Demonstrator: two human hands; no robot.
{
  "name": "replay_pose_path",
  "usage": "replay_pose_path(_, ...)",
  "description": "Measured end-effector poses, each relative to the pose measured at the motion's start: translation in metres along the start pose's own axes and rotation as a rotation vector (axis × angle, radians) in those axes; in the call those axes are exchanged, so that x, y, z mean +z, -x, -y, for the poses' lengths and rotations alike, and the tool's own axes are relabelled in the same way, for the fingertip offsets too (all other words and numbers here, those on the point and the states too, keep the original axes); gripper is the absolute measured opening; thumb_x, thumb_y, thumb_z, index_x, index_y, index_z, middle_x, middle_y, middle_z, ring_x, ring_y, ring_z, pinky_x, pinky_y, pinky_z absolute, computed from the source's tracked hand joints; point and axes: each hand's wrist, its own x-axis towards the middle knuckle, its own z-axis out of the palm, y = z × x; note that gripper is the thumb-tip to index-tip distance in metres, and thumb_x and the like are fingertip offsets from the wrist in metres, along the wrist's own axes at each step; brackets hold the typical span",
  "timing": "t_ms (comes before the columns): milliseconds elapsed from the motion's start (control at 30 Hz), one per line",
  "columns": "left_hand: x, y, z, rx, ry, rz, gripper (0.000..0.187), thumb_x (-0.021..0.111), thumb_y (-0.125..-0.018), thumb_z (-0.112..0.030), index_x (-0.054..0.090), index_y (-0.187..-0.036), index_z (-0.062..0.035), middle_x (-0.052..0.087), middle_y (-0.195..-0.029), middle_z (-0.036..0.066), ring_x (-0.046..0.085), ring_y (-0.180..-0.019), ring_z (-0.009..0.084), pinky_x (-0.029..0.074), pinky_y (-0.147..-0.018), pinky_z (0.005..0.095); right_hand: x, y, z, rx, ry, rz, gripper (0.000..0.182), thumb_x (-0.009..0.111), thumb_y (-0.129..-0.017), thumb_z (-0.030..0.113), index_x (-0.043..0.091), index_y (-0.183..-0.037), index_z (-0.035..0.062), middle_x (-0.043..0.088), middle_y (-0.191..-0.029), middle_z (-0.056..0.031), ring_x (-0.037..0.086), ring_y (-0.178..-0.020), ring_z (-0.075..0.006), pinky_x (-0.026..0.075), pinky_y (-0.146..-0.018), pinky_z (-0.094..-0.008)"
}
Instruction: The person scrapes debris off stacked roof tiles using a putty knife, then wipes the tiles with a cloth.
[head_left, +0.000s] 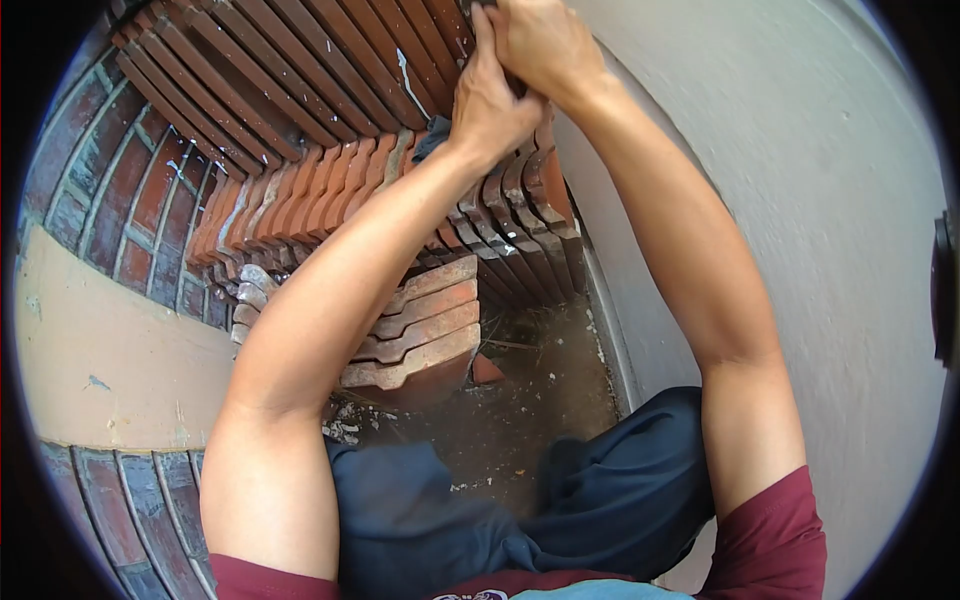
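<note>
Both my arms reach up to the top of the head view, where my hands meet close together. My left hand is bent, with its fingers pointing up beside a dark object too small to make out. My right hand overlaps it on the right, its fingers curled and partly cut off by the frame's top edge. Stacked reddish-brown tiles stand on edge behind and left of my hands. Just below my left hand, a bit of dark cloth rests on the orange interlocking tiles.
Lower down, several weathered tiles lean together on the dirty ground, with a small orange shard beside them. A brick wall with a beige panel stands at left, a pale grey wall at right.
</note>
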Motion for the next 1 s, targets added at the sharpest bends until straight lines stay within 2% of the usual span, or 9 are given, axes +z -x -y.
replay_pose_path(100,0.000,-0.008,-0.014,0.018,0.054,-0.021,0.109,0.072,-0.080,-0.020,0.001,-0.157,0.0050,0.055,-0.135,0.033,0.056,-0.129,0.0379,0.043,-0.109,0.0372,-0.013,-0.009,0.002,0.010,-0.036,-0.053,0.023,0.055,-0.097,0.025,0.055,-0.094,0.0019,0.066,-0.095,-0.0262,0.065,-0.087,-0.0478,0.052,-0.076,-0.0561)
replay_pose_path(233,0.022,0.008,0.002,0.099,-0.039,-0.010,0.109,0.072,-0.081,-0.021,-0.001,-0.155,0.0102,0.058,-0.131,0.033,0.058,-0.125,0.0391,0.044,-0.107,0.0376,-0.002,0.012,-0.024,-0.005,0.002,0.054,0.025,0.056,-0.096,0.026,0.059,-0.094,0.0007,0.070,-0.092,-0.0238,0.069,-0.088,-0.0439,0.055,-0.076,-0.0519)
replay_pose_path(267,0.023,0.010,0.001,0.001,0.004,0.063,0.110,0.072,-0.082,-0.022,-0.004,-0.154,0.0123,0.060,-0.126,0.031,0.062,-0.118,0.0369,0.048,-0.101,0.0365,0.000,0.015,-0.029,-0.010,-0.004,0.044,0.025,0.056,-0.096,0.025,0.057,-0.091,0.0006,0.070,-0.089,-0.0239,0.068,-0.088,-0.0439,0.055,-0.076,-0.0523)
replay_pose_path(367,0.030,0.003,0.003,0.157,-0.104,-0.131,0.110,0.072,-0.082,-0.020,-0.005,-0.154,0.0119,0.063,-0.119,0.027,0.068,-0.105,0.0314,0.052,-0.091,0.0347,-0.008,0.004,-0.022,-0.050,-0.047,0.065,0.025,0.056,-0.095,0.025,0.059,-0.093,0.0003,0.070,-0.093,-0.0240,0.068,-0.090,-0.0447,0.055,-0.077,-0.0520)
replay_pose_path(467,0.028,0.002,-0.002,-0.017,-0.054,-0.173,0.110,0.074,-0.081,-0.019,-0.004,-0.153,0.0108,0.066,-0.116,0.024,0.069,-0.100,0.0273,0.053,-0.087,0.0326,-0.014,-0.010,-0.003,-0.014,-0.094,0.108,0.021,0.059,-0.093,0.022,0.058,-0.091,0.0006,0.068,-0.085,-0.0247,0.066,-0.085,-0.0472,0.052,-0.075,-0.0550)
replay_pose_path(600,0.018,0.007,0.003,-0.069,0.067,-0.047,0.110,0.077,-0.079,-0.018,0.002,-0.156,0.0065,0.064,-0.122,0.026,0.066,-0.112,0.0292,0.051,-0.094,0.0337,0.003,0.005,-0.007,-0.014,0.049,0.081,0.025,0.056,-0.095,0.024,0.061,-0.100,0.0002,0.070,-0.105,-0.0238,0.069,-0.094,-0.0454,0.056,-0.081,-0.0512)
replay_pose_path(700,0.020,0.028,0.006,-0.061,-0.017,0.021,0.109,0.076,-0.078,-0.018,0.004,-0.157,0.0055,0.060,-0.129,0.029,0.061,-0.122,0.0319,0.048,-0.101,0.0343,0.012,0.028,-0.013,0.004,0.053,0.141,0.024,0.057,-0.096,0.023,0.061,-0.102,0.0004,0.070,-0.091,-0.0257,0.068,-0.083,-0.0462,0.056,-0.072,-0.0531)
replay_pose_path(833,0.013,0.012,0.004,-0.024,0.040,-0.045,0.107,0.074,-0.078,-0.017,0.005,-0.157,0.0051,0.058,-0.133,0.030,0.058,-0.127,0.0348,0.045,-0.105,0.0350,0.002,0.010,-0.001,0.064,0.035,0.115,0.026,0.056,-0.096,0.026,0.062,-0.103,0.0013,0.070,-0.105,-0.0249,0.069,-0.095,-0.0447,0.057,-0.082,-0.0515)
replay_pose_path(1000,0.011,0.018,0.003,-0.124,0.164,0.016,0.108,0.072,-0.078,-0.017,0.002,-0.158,0.0032,0.056,-0.137,0.029,0.057,-0.128,0.0320,0.043,-0.107,0.0346,0.004,0.015,0.002,0.051,0.078,0.129,0.024,0.053,-0.097,0.025,0.061,-0.102,0.0033,0.070,-0.102,-0.0222,0.069,-0.094,-0.0448,0.057,-0.081,-0.0517)
